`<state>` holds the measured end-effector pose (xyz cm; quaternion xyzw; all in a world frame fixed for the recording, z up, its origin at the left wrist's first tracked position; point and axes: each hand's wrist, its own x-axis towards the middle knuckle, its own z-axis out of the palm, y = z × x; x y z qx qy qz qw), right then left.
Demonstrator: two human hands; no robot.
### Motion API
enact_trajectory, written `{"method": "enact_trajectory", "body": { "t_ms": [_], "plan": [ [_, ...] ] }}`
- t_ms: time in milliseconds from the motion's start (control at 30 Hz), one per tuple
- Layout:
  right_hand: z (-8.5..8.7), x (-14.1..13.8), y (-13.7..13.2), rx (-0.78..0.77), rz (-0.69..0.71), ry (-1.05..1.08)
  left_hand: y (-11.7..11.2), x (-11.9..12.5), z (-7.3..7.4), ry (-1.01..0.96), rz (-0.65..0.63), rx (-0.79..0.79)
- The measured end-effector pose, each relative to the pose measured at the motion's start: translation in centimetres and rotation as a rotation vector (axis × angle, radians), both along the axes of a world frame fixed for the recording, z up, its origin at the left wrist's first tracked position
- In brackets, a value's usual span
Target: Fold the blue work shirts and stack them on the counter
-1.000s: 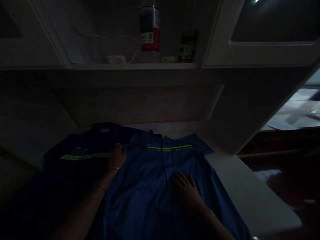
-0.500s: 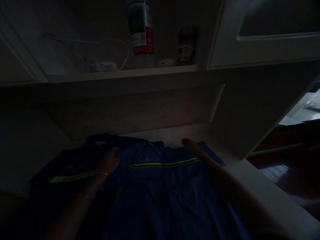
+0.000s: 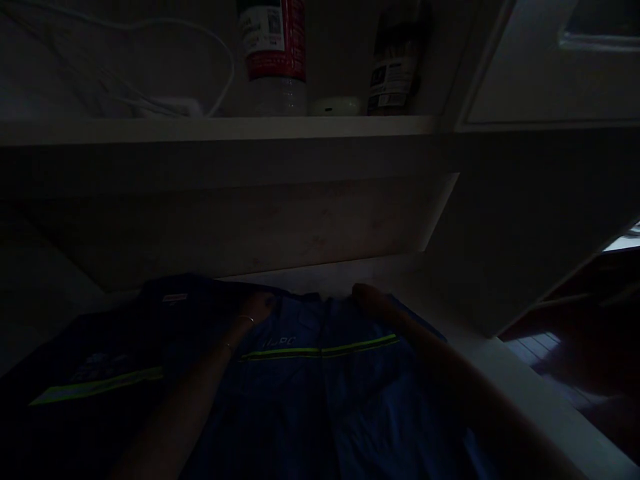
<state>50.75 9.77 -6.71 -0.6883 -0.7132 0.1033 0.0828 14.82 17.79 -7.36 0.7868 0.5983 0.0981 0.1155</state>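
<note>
A blue work jacket with a thin yellow-green stripe and pale lettering on the chest lies spread out. My left hand, with bracelets at the wrist, is closed at its upper edge left of the collar. On the other side of the collar, my right hand is curled at the upper edge. Fingertips of both hands are hard to make out in the dim light. To the left lies a darker navy jacket, with a label at the neck and a wider reflective stripe, partly overlapped by the blue one.
Above runs a shelf holding a bottle with a red and white label, a dark jar, a small pale object and a white cable. A cabinet side panel stands at the right.
My left hand has moved right, from between the jackets to the blue jacket's upper edge. My right hand has shifted slightly left. The view has come closer to the shelf.
</note>
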Motion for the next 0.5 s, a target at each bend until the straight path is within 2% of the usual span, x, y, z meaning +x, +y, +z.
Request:
{"method": "enact_trajectory", "body": {
  "t_ms": [133,200,300,400,500],
  "plan": [
    [2.0,1.2,1.9,0.212,-0.316,-0.01,-0.1,-0.1,2.7,-0.011,0.029,0.184],
    [2.5,0.9,2.6,0.24,-0.38,-0.014,-0.7,0.2,3.6,0.035,0.074,0.252],
    [2.6,-0.7,2.4,0.246,-0.401,-0.021,-2.4,0.7,3.6,0.127,0.128,0.25],
    [2.0,-2.5,-0.2,0.291,-0.353,-0.013,-5.1,0.1,2.9,0.178,0.129,0.252],
    [0.5,-3.4,-5.9,0.292,-0.189,0.001,-8.1,-3.5,2.4,0.206,0.07,0.331]
  ]
}}
